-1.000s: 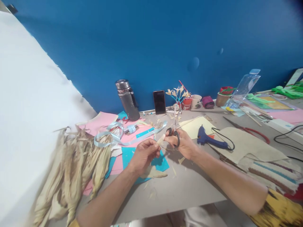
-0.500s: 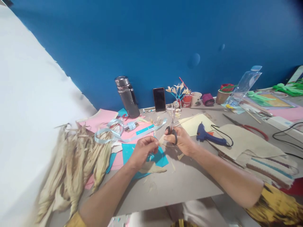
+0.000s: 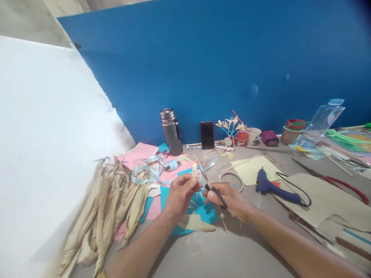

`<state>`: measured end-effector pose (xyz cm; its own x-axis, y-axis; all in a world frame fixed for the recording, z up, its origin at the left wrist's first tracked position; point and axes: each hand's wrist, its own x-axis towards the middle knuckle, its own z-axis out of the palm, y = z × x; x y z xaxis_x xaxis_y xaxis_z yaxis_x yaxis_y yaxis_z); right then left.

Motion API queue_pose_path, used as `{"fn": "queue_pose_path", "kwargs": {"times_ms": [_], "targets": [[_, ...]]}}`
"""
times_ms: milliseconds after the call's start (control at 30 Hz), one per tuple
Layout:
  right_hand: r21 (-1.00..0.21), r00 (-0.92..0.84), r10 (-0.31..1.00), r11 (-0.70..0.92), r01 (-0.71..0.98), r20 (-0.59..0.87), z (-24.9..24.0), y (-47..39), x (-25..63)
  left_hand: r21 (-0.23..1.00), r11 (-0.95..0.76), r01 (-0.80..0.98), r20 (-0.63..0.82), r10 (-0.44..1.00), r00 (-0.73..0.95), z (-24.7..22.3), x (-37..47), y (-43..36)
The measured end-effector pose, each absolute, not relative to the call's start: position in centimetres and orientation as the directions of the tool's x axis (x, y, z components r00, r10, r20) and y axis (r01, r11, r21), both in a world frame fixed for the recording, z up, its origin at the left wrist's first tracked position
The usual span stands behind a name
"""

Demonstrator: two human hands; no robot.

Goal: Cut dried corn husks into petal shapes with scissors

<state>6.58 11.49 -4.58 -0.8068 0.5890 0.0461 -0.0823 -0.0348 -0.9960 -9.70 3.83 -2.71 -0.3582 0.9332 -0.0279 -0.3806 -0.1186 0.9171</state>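
Observation:
Between the thumb and fingers of my left hand (image 3: 183, 192) is a small pale piece of corn husk (image 3: 194, 170), held upright. My right hand (image 3: 227, 198) grips black-handled scissors (image 3: 206, 178), whose blades point up and left beside the husk piece and look slightly apart. Under my hands lie blue paper (image 3: 207, 212) and a larger husk piece (image 3: 196, 223). A pile of dried husks (image 3: 101, 208) is to the left. Small husk flowers (image 3: 230, 124) on blue stems stand at the back.
A grey flask (image 3: 171, 135) and a phone (image 3: 207, 135) stand by the blue wall. On the right are a blue glue gun (image 3: 272, 189), a tape roll (image 3: 232, 180), red-handled shears (image 3: 342, 182), a paper cup (image 3: 254, 136) and a tilted plastic bottle (image 3: 321, 123).
The view has shifted up and left. My left hand has brought the husk piece upright, and the scissors have swung from upright to a leftward tilt. The tape roll now shows.

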Motion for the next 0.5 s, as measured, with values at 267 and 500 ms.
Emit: {"fn": "queue_pose_path", "kwargs": {"times_ms": [267, 500], "targets": [[-0.998, -0.827, 0.561, 0.062, -0.011, 0.044, -5.63, 11.26, 6.28, 0.913, -0.132, -0.385, -0.013, 0.936, -0.352, -2.51, -9.36, 3.67], [-0.999, -0.803, 0.595, 0.026, -0.022, 0.033, -5.51, 10.9, 6.04, 0.908, -0.129, -0.399, -0.014, 0.941, -0.337, -2.82, -9.27, 3.67]]}}
